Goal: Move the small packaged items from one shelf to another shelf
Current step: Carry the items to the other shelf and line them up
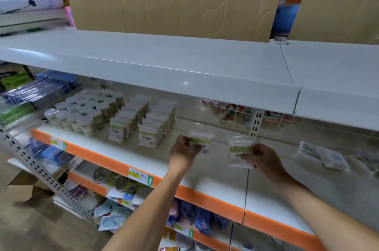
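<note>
Lower centre of frame: the left hand [184, 149] pinches one small packet [202, 141] and the right hand [264, 158] holds a second packet [241, 151], fingers curled round each, both upright above the orange-edged shelf [205, 193]. Left of them, nearer the left hand, stand the packet rows [143, 123]; further packets [322, 154] lie flat at right. Farthest, the white upper shelf [164, 60].

Packet rows [143, 121] left of loose packets [322, 154].
</note>
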`<state>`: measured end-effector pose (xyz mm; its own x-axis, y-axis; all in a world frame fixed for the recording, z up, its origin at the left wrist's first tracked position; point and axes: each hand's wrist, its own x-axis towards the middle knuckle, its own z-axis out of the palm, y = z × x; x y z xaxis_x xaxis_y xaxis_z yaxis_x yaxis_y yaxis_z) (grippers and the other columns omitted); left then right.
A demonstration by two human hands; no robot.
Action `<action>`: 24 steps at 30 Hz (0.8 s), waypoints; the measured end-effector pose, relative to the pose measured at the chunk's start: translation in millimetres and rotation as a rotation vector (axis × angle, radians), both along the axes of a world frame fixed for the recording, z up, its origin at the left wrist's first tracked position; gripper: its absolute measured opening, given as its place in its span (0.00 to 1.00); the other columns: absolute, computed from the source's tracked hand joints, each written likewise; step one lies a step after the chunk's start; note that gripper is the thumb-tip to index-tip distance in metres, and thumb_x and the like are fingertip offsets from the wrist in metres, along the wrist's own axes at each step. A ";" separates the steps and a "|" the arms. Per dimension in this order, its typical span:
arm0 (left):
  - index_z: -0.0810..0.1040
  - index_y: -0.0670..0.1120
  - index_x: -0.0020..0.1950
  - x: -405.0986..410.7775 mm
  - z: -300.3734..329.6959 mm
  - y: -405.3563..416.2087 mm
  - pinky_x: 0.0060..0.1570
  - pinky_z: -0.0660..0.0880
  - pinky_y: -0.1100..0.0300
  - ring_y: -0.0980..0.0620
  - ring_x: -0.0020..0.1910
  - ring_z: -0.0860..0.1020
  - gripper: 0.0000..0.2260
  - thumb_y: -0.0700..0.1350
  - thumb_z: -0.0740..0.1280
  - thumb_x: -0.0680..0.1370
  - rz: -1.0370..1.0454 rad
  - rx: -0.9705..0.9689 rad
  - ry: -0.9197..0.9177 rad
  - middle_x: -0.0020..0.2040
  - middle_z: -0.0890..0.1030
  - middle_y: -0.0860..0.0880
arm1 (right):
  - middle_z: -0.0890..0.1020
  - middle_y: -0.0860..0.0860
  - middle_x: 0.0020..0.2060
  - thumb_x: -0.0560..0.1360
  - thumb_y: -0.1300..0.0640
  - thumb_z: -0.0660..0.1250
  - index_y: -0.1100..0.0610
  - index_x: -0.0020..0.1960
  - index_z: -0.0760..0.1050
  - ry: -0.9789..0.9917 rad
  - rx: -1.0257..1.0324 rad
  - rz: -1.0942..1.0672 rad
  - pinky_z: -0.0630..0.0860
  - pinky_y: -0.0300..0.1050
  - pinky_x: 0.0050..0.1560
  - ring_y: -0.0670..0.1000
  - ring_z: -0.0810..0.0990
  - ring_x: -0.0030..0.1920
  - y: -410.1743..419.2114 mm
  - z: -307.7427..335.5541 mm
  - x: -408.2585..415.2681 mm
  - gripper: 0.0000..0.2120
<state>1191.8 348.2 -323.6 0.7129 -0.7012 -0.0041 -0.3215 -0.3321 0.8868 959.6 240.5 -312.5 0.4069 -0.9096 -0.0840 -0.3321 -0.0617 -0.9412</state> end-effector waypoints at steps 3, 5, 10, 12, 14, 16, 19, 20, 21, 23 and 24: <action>0.72 0.52 0.50 10.6 -4.4 -6.2 0.35 0.69 0.61 0.55 0.40 0.76 0.13 0.52 0.74 0.73 0.015 0.047 -0.043 0.42 0.78 0.55 | 0.84 0.49 0.39 0.70 0.58 0.77 0.56 0.50 0.79 -0.019 0.019 -0.014 0.73 0.34 0.32 0.45 0.82 0.36 -6.0 -1.6 10.4 0.10; 0.73 0.50 0.50 16.7 -6.0 -11.7 0.36 0.68 0.60 0.54 0.40 0.76 0.13 0.52 0.74 0.73 0.022 0.047 -0.066 0.42 0.78 0.55 | 0.84 0.48 0.38 0.70 0.59 0.77 0.58 0.50 0.79 -0.018 0.017 -0.014 0.72 0.31 0.29 0.41 0.81 0.32 -8.4 -3.3 18.4 0.11; 0.76 0.44 0.57 31.4 -10.4 -31.3 0.47 0.77 0.54 0.47 0.49 0.81 0.15 0.48 0.74 0.74 -0.021 -0.022 -0.088 0.50 0.83 0.47 | 0.84 0.49 0.36 0.71 0.61 0.76 0.60 0.49 0.80 -0.021 0.020 -0.005 0.72 0.30 0.28 0.37 0.80 0.28 -11.7 -5.1 46.7 0.09; 0.76 0.43 0.58 39.4 -13.1 -40.8 0.46 0.77 0.54 0.47 0.50 0.81 0.15 0.48 0.73 0.75 -0.050 -0.044 -0.115 0.50 0.84 0.46 | 0.84 0.50 0.36 0.71 0.62 0.76 0.61 0.48 0.80 -0.028 -0.006 -0.020 0.72 0.32 0.28 0.38 0.79 0.28 -12.6 -4.8 59.1 0.09; 0.75 0.42 0.59 49.4 -16.8 -50.9 0.47 0.78 0.52 0.45 0.50 0.82 0.16 0.47 0.72 0.76 -0.073 -0.063 -0.148 0.51 0.84 0.45 | 0.84 0.50 0.37 0.70 0.62 0.77 0.60 0.48 0.80 -0.057 -0.017 -0.045 0.73 0.34 0.30 0.39 0.80 0.29 -12.5 -6.0 71.8 0.09; 0.73 0.43 0.60 60.8 -20.5 -62.5 0.48 0.78 0.51 0.44 0.51 0.82 0.16 0.47 0.72 0.76 -0.075 -0.078 -0.180 0.52 0.84 0.45 | 0.85 0.50 0.38 0.69 0.62 0.77 0.58 0.48 0.80 -0.095 -0.016 -0.076 0.75 0.34 0.31 0.40 0.82 0.32 -12.3 -10.0 84.0 0.09; 0.72 0.46 0.60 75.3 -27.3 -83.7 0.49 0.77 0.52 0.47 0.52 0.82 0.15 0.49 0.70 0.77 -0.090 -0.101 -0.169 0.52 0.84 0.48 | 0.86 0.47 0.40 0.69 0.60 0.77 0.54 0.48 0.81 -0.123 -0.009 -0.103 0.75 0.33 0.34 0.43 0.84 0.38 -11.4 -14.0 101.9 0.10; 0.72 0.47 0.59 80.4 -29.0 -90.3 0.50 0.78 0.52 0.47 0.52 0.82 0.14 0.49 0.70 0.77 -0.089 -0.093 -0.157 0.52 0.83 0.48 | 0.86 0.46 0.40 0.69 0.60 0.77 0.54 0.48 0.81 -0.134 -0.012 -0.111 0.75 0.32 0.33 0.42 0.84 0.38 -11.4 -15.2 108.4 0.10; 0.71 0.47 0.59 85.1 -31.2 -96.6 0.51 0.78 0.51 0.46 0.51 0.82 0.14 0.49 0.70 0.77 -0.092 -0.087 -0.145 0.51 0.83 0.48 | 0.86 0.45 0.39 0.69 0.60 0.77 0.55 0.48 0.81 -0.147 -0.017 -0.121 0.74 0.31 0.32 0.42 0.84 0.37 -11.0 -16.5 114.6 0.10; 0.71 0.49 0.57 92.7 -36.9 -108.0 0.51 0.79 0.50 0.47 0.50 0.82 0.13 0.49 0.70 0.76 -0.107 -0.085 -0.123 0.50 0.83 0.49 | 0.86 0.45 0.39 0.69 0.60 0.77 0.54 0.48 0.80 -0.175 -0.017 -0.141 0.74 0.29 0.32 0.41 0.84 0.37 -10.4 -19.3 126.2 0.10; 0.71 0.51 0.56 95.1 -39.5 -112.4 0.49 0.79 0.51 0.48 0.49 0.82 0.13 0.49 0.71 0.75 -0.104 -0.086 -0.111 0.48 0.83 0.51 | 0.86 0.45 0.40 0.69 0.60 0.77 0.53 0.48 0.80 -0.188 -0.014 -0.146 0.74 0.29 0.33 0.41 0.84 0.38 -10.1 -20.8 131.0 0.10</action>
<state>1286.9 235.8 -363.2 0.6290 -0.7658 0.1337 -0.4476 -0.2161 0.8677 1090.6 230.5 -333.3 0.2785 -0.9604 -0.0057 -0.1571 -0.0397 -0.9868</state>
